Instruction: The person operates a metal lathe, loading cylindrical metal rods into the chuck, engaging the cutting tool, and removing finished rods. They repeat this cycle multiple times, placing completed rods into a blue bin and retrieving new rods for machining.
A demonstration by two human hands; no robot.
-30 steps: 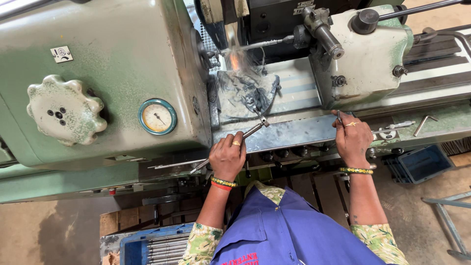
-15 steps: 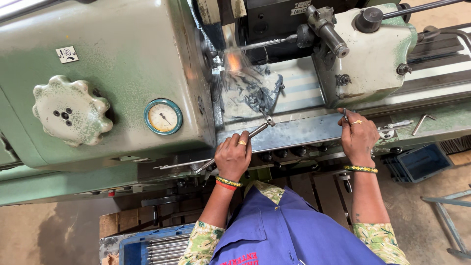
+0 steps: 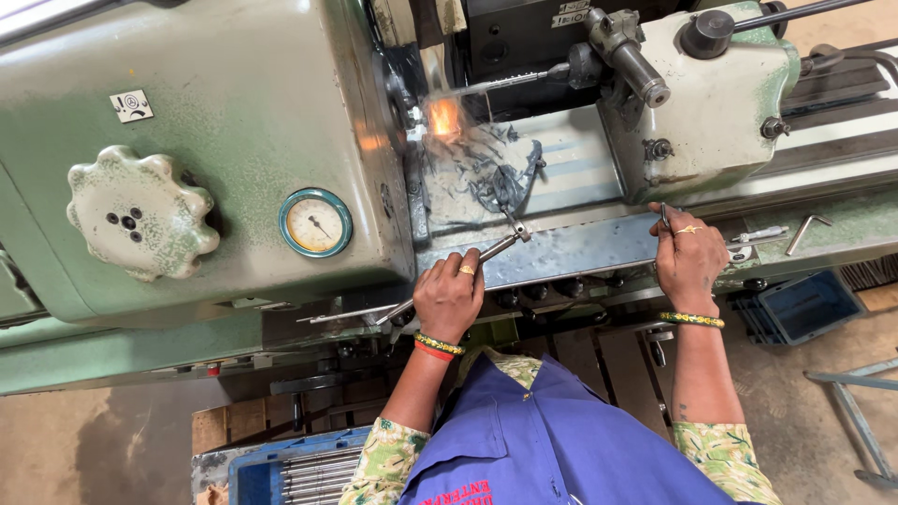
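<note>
I stand over a green lathe (image 3: 215, 103). My left hand (image 3: 450, 297) grips a long metal rod tool (image 3: 496, 247) whose tip reaches toward the pile of dark metal swarf (image 3: 491, 173) on the lathe bed. My right hand (image 3: 689, 257) rests on the front edge of the bed below the tailstock (image 3: 711, 103) and pinches a small thin metal piece (image 3: 664, 217) between its fingers. Both wrists wear bangles. A bright orange glow (image 3: 443, 117) shows near the chuck.
A round gauge (image 3: 315, 223) and a lobed handwheel (image 3: 140, 210) sit on the headstock. An L-shaped hex key (image 3: 806, 229) lies on the bed at right. A blue bin (image 3: 795, 309) stands on the floor at right; a blue crate of steel rods (image 3: 299, 472) below.
The view has shifted slightly. My left hand has moved the rod a little toward the swarf; my right hand stays on the bed edge.
</note>
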